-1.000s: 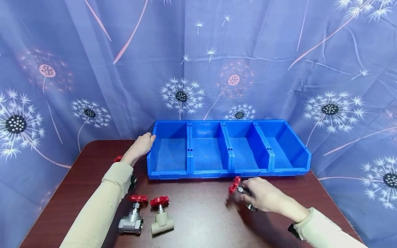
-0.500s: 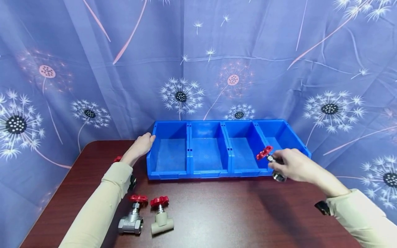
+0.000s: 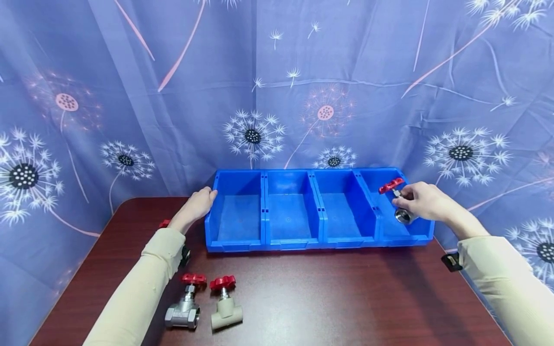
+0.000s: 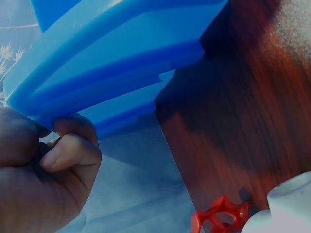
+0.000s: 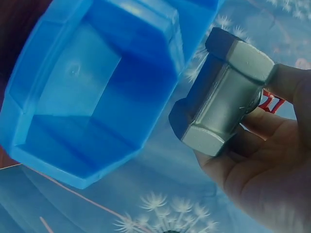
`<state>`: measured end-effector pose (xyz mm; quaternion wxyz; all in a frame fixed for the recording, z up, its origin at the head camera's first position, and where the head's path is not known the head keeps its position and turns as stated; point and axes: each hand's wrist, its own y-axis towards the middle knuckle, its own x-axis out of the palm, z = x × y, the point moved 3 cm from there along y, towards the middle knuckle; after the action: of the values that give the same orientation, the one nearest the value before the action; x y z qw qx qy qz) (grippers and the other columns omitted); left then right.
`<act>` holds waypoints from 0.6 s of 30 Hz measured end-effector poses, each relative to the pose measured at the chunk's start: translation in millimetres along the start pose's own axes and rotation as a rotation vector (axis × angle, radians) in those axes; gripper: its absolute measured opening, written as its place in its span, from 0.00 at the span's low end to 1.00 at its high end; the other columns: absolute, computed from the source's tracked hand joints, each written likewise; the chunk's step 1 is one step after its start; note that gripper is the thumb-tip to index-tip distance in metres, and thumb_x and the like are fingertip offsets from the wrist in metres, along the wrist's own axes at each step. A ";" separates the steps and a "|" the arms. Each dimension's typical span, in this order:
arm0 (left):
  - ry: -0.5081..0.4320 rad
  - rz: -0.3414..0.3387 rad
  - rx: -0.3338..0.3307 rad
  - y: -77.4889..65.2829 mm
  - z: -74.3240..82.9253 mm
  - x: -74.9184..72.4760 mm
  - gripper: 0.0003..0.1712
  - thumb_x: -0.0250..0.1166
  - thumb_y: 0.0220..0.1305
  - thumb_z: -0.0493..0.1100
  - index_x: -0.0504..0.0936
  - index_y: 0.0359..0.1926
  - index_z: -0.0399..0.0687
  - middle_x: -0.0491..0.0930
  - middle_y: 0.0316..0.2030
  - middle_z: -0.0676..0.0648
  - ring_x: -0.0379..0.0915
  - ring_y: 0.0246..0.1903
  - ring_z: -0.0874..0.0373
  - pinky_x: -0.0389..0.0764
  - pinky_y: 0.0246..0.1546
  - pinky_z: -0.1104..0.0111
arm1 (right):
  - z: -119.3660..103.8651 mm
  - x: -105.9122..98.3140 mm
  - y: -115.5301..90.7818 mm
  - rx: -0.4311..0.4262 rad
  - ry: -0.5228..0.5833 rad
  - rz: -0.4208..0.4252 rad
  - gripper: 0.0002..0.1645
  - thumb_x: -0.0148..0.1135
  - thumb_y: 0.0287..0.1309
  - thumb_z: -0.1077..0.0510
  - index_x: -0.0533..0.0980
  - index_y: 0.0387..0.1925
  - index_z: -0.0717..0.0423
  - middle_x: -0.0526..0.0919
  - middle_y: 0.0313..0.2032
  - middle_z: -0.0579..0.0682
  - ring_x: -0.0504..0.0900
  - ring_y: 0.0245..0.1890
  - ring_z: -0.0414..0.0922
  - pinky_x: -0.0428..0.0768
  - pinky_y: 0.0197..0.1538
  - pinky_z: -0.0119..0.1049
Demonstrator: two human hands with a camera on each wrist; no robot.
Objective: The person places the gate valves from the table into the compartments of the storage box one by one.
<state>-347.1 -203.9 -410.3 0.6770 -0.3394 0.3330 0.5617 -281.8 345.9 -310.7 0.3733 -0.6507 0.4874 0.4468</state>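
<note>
My right hand (image 3: 426, 201) holds a metal valve (image 3: 403, 216) with a red handwheel over the rightmost compartment of the blue bin row (image 3: 285, 245). In the right wrist view, the steel valve body (image 5: 228, 92) is pinched between thumb and fingers, with the handwheel mostly behind the hand. At the far left, my left hand (image 3: 196, 205) grips the row's left edge; the left wrist view shows curled fingers against the blue wall (image 4: 121, 53). Near the left forearm lie a second metal valve (image 3: 183, 315) and a beige plastic valve (image 3: 226, 315), each with a red handwheel.
The bin row stands at the back of the dark red-brown table (image 3: 303, 298), before a dandelion-print curtain (image 3: 285, 105). Another red handwheel (image 3: 164, 223) shows partly behind the left forearm. In the left wrist view, a whitish fitting (image 4: 291, 204) lies beside a red handwheel (image 4: 221, 213).
My right hand has carried the metal valve up and rightward, from the table before the bins to above the rightmost compartment. The left hand stays at the row's left edge.
</note>
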 end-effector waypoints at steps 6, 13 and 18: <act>-0.024 -0.008 -0.012 -0.4 2.6 2.2 0.25 0.37 0.80 0.48 0.66 0.56 0.28 0.68 0.31 0.41 0.70 0.36 0.45 0.71 0.39 0.57 | 18.2 2.3 18.2 0.039 0.023 -0.015 0.18 0.59 0.66 0.47 0.79 0.30 0.58 0.79 0.20 0.43 0.76 0.24 0.43 0.70 0.34 0.41; -0.043 -0.008 -0.018 -0.4 0.4 3.2 0.25 0.37 0.80 0.48 0.65 0.57 0.28 0.67 0.30 0.41 0.70 0.36 0.46 0.71 0.38 0.58 | 33.3 13.4 38.8 0.069 0.015 -0.004 0.20 0.59 0.65 0.48 0.75 0.20 0.54 0.74 0.18 0.44 0.71 0.24 0.45 0.67 0.31 0.39; -0.038 0.005 -0.008 -0.7 -2.0 2.5 0.25 0.37 0.80 0.49 0.66 0.55 0.29 0.67 0.30 0.41 0.70 0.36 0.46 0.70 0.38 0.57 | 43.0 27.4 47.6 0.094 0.059 -0.049 0.21 0.59 0.66 0.48 0.76 0.21 0.55 0.75 0.17 0.43 0.72 0.23 0.44 0.68 0.31 0.39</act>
<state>-346.1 -204.3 -413.4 0.6805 -0.3308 0.3185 0.5711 -333.8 365.5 -352.8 0.3997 -0.6570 0.5029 0.3947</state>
